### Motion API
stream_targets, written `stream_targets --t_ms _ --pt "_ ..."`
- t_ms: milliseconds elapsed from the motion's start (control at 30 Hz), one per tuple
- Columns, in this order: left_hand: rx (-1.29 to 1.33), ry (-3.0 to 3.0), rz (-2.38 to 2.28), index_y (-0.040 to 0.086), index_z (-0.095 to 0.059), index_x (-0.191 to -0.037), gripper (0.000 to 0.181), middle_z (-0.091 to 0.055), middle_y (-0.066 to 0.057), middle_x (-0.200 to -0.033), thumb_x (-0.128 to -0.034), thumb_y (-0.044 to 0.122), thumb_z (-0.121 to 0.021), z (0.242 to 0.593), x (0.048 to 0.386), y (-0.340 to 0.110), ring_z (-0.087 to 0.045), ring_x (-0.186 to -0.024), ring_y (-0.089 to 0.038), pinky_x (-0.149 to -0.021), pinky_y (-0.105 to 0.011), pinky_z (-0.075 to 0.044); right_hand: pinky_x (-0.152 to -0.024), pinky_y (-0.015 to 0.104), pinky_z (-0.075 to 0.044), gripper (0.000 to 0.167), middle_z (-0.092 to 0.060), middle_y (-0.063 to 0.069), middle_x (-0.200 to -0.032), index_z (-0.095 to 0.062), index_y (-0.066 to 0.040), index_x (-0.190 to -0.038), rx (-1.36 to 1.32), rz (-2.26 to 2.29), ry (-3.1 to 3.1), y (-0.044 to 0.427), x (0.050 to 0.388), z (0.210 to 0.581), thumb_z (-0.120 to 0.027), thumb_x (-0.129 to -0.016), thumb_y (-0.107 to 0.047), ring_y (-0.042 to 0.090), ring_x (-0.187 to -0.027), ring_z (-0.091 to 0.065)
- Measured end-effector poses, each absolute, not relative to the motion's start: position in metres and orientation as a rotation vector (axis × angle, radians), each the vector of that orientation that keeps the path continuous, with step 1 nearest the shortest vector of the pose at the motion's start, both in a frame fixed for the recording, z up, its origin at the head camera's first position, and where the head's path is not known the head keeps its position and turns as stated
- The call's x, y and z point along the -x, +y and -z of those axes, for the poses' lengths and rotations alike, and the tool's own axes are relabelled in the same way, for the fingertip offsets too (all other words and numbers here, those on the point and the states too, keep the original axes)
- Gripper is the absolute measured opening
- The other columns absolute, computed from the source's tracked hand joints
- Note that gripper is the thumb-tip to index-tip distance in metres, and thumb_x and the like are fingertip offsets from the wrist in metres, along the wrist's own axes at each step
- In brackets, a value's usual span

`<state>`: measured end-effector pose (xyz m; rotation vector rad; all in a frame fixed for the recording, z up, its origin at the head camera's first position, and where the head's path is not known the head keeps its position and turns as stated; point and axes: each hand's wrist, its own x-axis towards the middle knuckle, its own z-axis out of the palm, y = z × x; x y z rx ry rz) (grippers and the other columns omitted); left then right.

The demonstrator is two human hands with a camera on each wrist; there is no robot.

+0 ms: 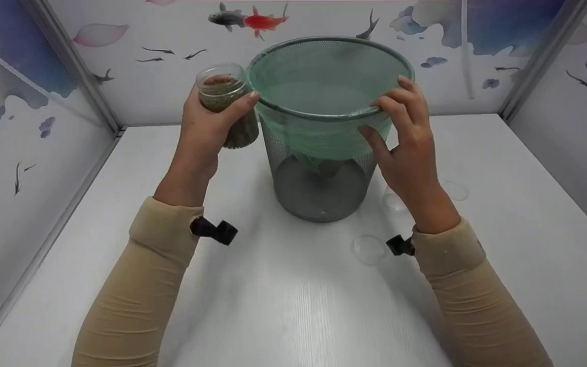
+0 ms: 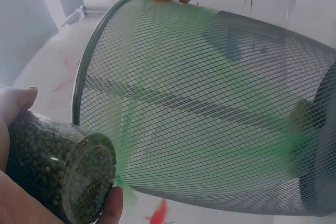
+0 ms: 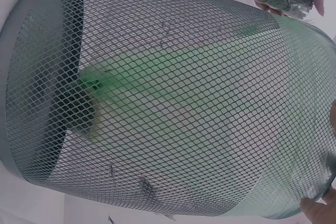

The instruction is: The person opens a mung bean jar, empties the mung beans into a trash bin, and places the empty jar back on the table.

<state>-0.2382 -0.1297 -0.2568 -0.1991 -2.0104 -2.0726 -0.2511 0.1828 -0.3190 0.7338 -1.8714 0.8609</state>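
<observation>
In the head view my left hand point(image 1: 204, 120) grips a clear open-topped jar point(image 1: 242, 130), left of the wastebasket's rim. Small round green beans fill much of it, as the left wrist view shows the jar point(image 2: 50, 163) from its base. My right hand point(image 1: 408, 132) holds the right front rim of a grey mesh wastebasket point(image 1: 319, 196), fingertips over the edge and thumb against the outside. A thin green bag point(image 1: 319, 135) lines the basket, folded over its rim. Something dark point(image 3: 81, 108) sits low in the bag, blurred by the mesh.
A clear round lid point(image 1: 369, 250) lies on the white table point(image 1: 273, 306) before the basket. Another clear disc point(image 1: 456, 190) and a clear object point(image 1: 395, 201) are near the right wrist. Printed panels point(image 1: 161, 86) enclose the back and sides.
</observation>
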Motion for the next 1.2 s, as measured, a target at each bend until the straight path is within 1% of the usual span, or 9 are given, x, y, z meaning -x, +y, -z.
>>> stream_targets --t_ms 133,233,367,467,600,700,800,933,1200 --pt "0.208 -2.057 1.938 0.007 -0.050 -0.144 0.068 -0.054 -0.011 -0.138 -0.0887 0.026 -0.084 0.239 0.247 -0.135 -0.053 -0.127 -0.027 -0.105 -0.056 -0.047 -0.127 0.053 -0.026 0.032 -0.061 0.019 -0.133 -0.067 -0.005 -0.128 -0.743 -0.777 -1.878 0.186 0.252 0.317 -0.077 -0.099 -0.015 0.036 -0.151 -0.042" --pt "0.213 -2.108 1.847 0.006 -0.049 -0.147 0.071 -0.055 -0.010 -0.138 -0.0892 0.027 -0.084 0.228 0.254 -0.140 -0.052 -0.127 -0.025 -0.107 -0.053 -0.046 -0.125 0.056 -0.029 0.032 -0.062 0.019 -0.128 -0.068 -0.005 -0.126 -0.770 -0.737 -1.883 0.191 0.253 0.314 -0.079 -0.098 -0.015 0.038 -0.145 -0.048" --pt "0.188 -2.220 1.741 0.009 -0.047 -0.152 0.075 -0.055 -0.009 -0.142 -0.0897 0.030 -0.084 0.216 0.262 -0.146 -0.052 -0.131 -0.023 -0.111 -0.049 -0.046 -0.115 0.052 -0.043 0.031 -0.062 0.020 -0.121 -0.070 -0.004 -0.124 -0.820 -0.734 -1.892 0.195 0.254 0.310 -0.080 -0.097 -0.015 0.038 -0.134 -0.052" --pt "0.177 -2.316 1.645 0.011 -0.046 -0.155 0.078 -0.054 -0.009 -0.146 -0.0900 0.031 -0.084 0.210 0.267 -0.148 -0.051 -0.133 -0.023 -0.113 -0.049 -0.045 -0.113 0.053 -0.043 0.030 -0.061 0.020 -0.120 -0.070 -0.005 -0.124 -0.841 -0.746 -1.888 0.194 0.254 0.310 -0.080 -0.097 -0.015 0.038 -0.129 -0.052" --pt "0.181 -2.422 1.498 0.011 -0.045 -0.157 0.080 -0.054 -0.010 -0.148 -0.0899 0.033 -0.084 0.205 0.275 -0.144 -0.052 -0.133 -0.022 -0.113 -0.047 -0.048 -0.113 0.054 -0.042 0.030 -0.059 0.021 -0.120 -0.069 -0.004 -0.125 -0.838 -0.771 -1.882 0.193 0.255 0.311 -0.079 -0.098 -0.013 0.039 -0.129 -0.051" --pt "0.165 -2.486 1.384 0.010 -0.043 -0.158 0.082 -0.054 -0.011 -0.150 -0.0899 0.033 -0.083 0.202 0.282 -0.139 -0.054 -0.135 -0.023 -0.113 -0.043 -0.049 -0.113 0.055 -0.042 0.030 -0.059 0.022 -0.121 -0.069 -0.004 -0.126 -0.827 -0.782 -1.886 0.193 0.255 0.312 -0.078 -0.098 -0.013 0.040 -0.130 -0.051" --pt "0.157 -2.533 1.274 0.009 -0.042 -0.159 0.083 -0.054 -0.012 -0.152 -0.0900 0.032 -0.083 0.200 0.287 -0.136 -0.055 -0.138 -0.024 -0.115 -0.039 -0.047 -0.114 0.055 -0.041 0.030 -0.058 0.022 -0.122 -0.068 -0.004 -0.126 -0.818 -0.784 -1.893 0.192 0.256 0.313 -0.077 -0.099 -0.013 0.039 -0.131 -0.050" --pt "0.178 -2.553 1.141 0.007 -0.044 -0.157 0.080 -0.057 -0.012 -0.150 -0.0901 0.030 -0.081 0.196 0.292 -0.133 -0.057 -0.137 -0.024 -0.115 -0.036 -0.046 -0.115 0.055 -0.041 0.030 -0.058 0.022 -0.124 -0.068 -0.005 -0.127 -0.811 -0.782 -1.901 0.190 0.256 0.313 -0.076 -0.100 -0.015 0.039 -0.133 -0.050" --pt "0.163 -2.627 0.945 0.009 -0.041 -0.160 0.082 -0.055 -0.011 -0.154 -0.0916 0.035 -0.079 0.187 0.298 -0.129 -0.055 -0.141 -0.024 -0.119 -0.031 -0.042 -0.119 0.056 -0.037 0.030 -0.057 0.021 -0.124 -0.068 -0.006 -0.127 -0.818 -0.784 -1.886 0.191 0.257 0.315 -0.078 -0.099 -0.013 0.040 -0.134 -0.049"
